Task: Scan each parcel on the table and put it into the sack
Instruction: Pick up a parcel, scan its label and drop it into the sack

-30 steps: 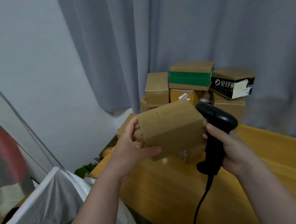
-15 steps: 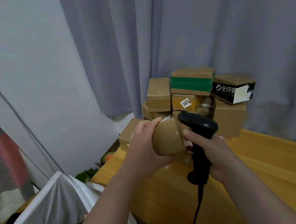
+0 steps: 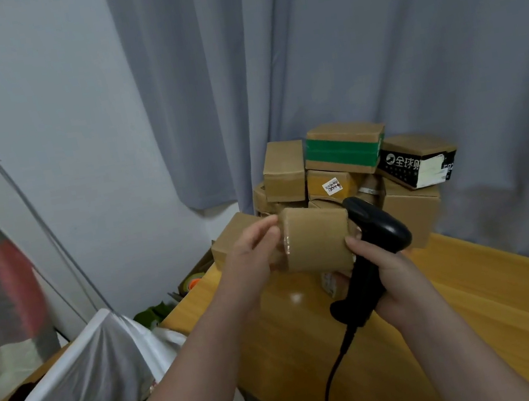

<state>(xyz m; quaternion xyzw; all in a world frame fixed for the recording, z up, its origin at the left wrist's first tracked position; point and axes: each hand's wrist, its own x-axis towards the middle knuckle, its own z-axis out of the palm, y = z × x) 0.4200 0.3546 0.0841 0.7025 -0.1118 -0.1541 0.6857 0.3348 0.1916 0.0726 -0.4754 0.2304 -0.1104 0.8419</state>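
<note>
The left hand grips a small brown cardboard parcel by its left end, fingers curled over the top edge and thumb underneath, holding it up in the air above the yellow tabletop. It looks turned this way so that a face with a label can be brought round to the reader; no label shows on the side facing the camera, only plain card and a strip of clear tape. The right hand is closed round the grip of a black corded barcode scanner, and its fingertips also touch the right edge of the parcel, probably to steady or rotate it. The scanner head sits just beside the parcel's right end, pointing away from the wearer, so the scan seems not yet lined up.

Behind, at the far corner of the tabletop against the grey curtain, the remaining parcels are stacked: a green-banded box on top, a black printed box to its right, plain brown ones below. The white sack stands open at lower left, beside the tabletop's near edge, within easy reach for the drop
</note>
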